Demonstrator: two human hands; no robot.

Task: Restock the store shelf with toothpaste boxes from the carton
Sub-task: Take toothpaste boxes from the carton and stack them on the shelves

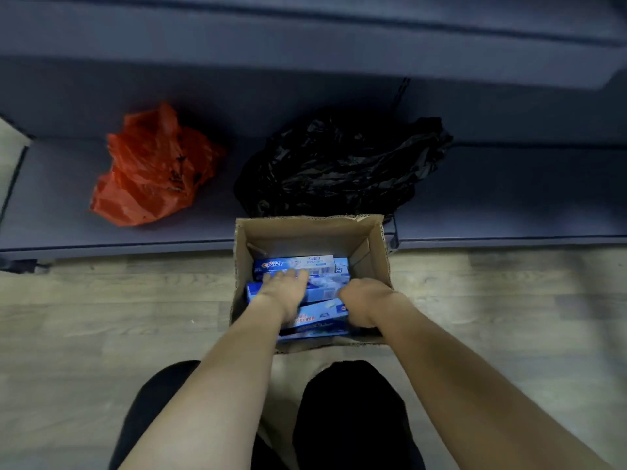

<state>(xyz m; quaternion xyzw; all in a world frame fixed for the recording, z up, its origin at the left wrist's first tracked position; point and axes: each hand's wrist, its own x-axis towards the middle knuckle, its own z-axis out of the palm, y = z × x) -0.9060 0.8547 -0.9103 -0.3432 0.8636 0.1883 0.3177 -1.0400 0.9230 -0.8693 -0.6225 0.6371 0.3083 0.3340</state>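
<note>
I had both hands down in the carton (380, 252), my left hand (283, 288) spread flat on a toothpaste box (295, 264) lying crosswise just beyond its fingertips, my right hand (361, 300) curled, grip hidden, farther off.

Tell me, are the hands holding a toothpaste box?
Cannot tell. Both hands are inside the brown cardboard carton: the left hand lies flat on the blue toothpaste boxes, the right hand curls at their ends, fingers hidden.
</note>
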